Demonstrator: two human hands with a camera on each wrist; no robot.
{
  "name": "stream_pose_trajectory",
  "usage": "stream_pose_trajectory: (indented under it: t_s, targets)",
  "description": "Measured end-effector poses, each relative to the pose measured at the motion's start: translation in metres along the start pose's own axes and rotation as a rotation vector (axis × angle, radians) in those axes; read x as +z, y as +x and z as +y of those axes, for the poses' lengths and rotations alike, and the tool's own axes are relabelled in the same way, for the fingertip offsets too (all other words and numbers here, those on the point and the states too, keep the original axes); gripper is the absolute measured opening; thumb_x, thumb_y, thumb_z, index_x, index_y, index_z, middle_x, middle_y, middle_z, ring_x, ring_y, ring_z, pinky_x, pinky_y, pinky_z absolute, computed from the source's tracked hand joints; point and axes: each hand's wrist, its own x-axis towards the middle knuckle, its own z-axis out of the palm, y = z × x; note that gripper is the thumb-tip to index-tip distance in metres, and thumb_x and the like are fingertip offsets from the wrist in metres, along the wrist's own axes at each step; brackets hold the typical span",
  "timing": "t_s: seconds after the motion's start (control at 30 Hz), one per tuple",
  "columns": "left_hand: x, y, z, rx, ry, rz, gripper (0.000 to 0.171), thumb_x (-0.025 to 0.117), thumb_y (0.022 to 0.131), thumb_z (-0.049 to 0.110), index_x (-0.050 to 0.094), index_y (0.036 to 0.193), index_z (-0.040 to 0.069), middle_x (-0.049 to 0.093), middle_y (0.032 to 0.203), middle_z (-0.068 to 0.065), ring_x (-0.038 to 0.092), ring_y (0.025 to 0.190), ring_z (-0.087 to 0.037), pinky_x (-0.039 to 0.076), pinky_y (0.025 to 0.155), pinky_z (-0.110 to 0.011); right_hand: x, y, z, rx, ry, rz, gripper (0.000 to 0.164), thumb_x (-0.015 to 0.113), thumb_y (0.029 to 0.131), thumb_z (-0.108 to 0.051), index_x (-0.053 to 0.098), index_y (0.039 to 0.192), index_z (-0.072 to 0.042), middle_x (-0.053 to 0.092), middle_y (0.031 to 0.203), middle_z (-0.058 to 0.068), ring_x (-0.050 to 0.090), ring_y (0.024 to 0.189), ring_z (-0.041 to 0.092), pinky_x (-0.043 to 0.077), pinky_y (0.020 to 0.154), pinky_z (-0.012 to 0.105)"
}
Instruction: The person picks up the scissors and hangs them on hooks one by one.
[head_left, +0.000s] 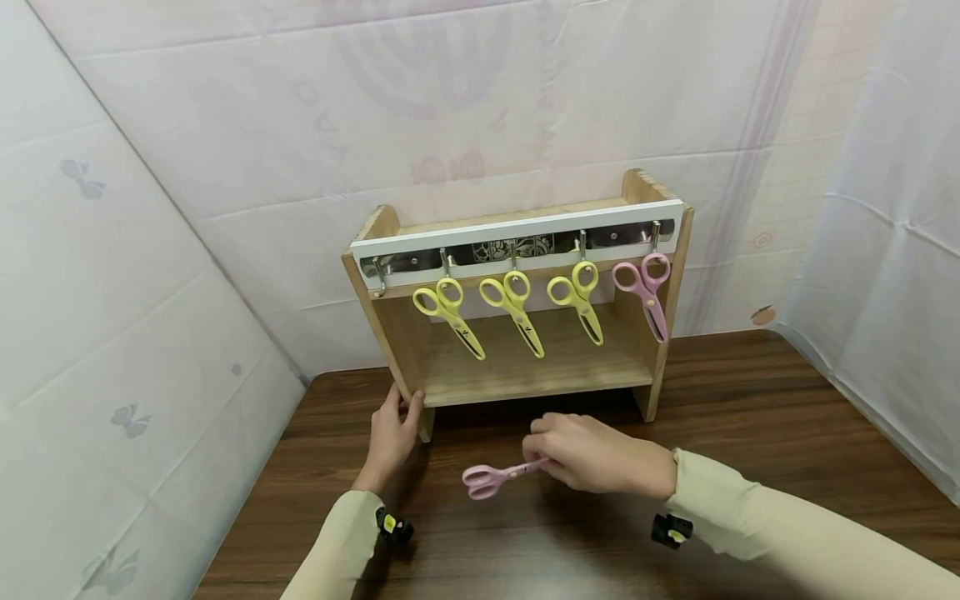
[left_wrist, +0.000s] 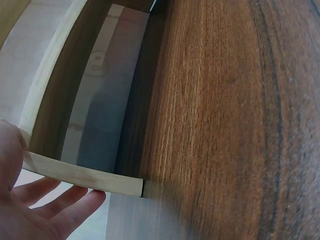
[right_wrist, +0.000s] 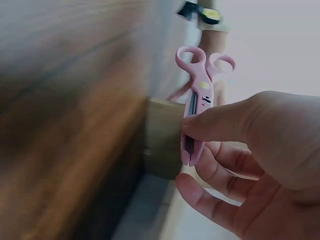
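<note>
Between thumb and fingers my right hand (head_left: 600, 454) pinches a pair of pink scissors (right_wrist: 200, 95) by the blade end, handle loops pointing left in the head view. My left hand (head_left: 392, 433) grips the lower left side panel of a wooden shelf (head_left: 536, 392), its thumb at the front and its fingers (left_wrist: 75, 205) round the outer side. Along the shelf's top runs a white hook rail (head_left: 480, 237). Yellow scissors (head_left: 450, 312), more yellow scissors (head_left: 513, 308), a third yellow pair (head_left: 577, 300) and pink scissors (head_left: 647, 292) hang there. The leftmost hook (head_left: 379, 275) holds nothing.
The shelf stands on a dark brown wood-grain table (head_left: 720, 417). Pale printed sheets (head_left: 300, 125) cover the walls behind and at both sides. Black devices with yellow marks (head_left: 671, 531) are strapped to both wrists.
</note>
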Motion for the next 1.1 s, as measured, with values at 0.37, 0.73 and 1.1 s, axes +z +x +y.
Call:
stream_pose_trajectory:
  t_s: [0.37,0.73,1.1]
  targets:
    - [0.003,-0.002,-0.003,0.088,0.058,0.082,0.026,0.063,0.104,0.019,0.060,0.122,0.000,0.072,0.110,-0.026,0.070,0.101,-0.046,0.057,0.082,-0.061,-0.039,0.049,-0.012,-0.061,0.032,0.306,0.010,0.076,0.092,-0.007,0.072,0.096,-0.015,0.064,0.093,-0.006,0.056,0.083,0.007,0.052,0.069,0.023]
    - [0.002,0.001,-0.002,0.039,0.015,0.063,0.026,0.058,0.107,0.028,0.061,0.116,0.003,0.071,0.117,-0.024,0.069,0.107,-0.041,0.059,0.088,-0.056,-0.057,0.098,-0.024,0.020,0.171,0.587,0.008,0.078,0.091,-0.004,0.075,0.097,-0.007,0.067,0.089,0.000,0.062,0.078,0.007,0.053,0.068,0.016]
    - [0.003,0.001,-0.003,0.037,0.007,0.053,0.034,0.057,0.108,0.028,0.059,0.130,0.003,0.070,0.120,-0.024,0.069,0.108,-0.040,0.060,0.085,-0.054,-0.056,0.126,-0.033,0.179,0.271,0.679,0.007,0.079,0.090,-0.005,0.076,0.097,-0.006,0.067,0.083,0.000,0.061,0.073,0.008,0.050,0.065,0.018]
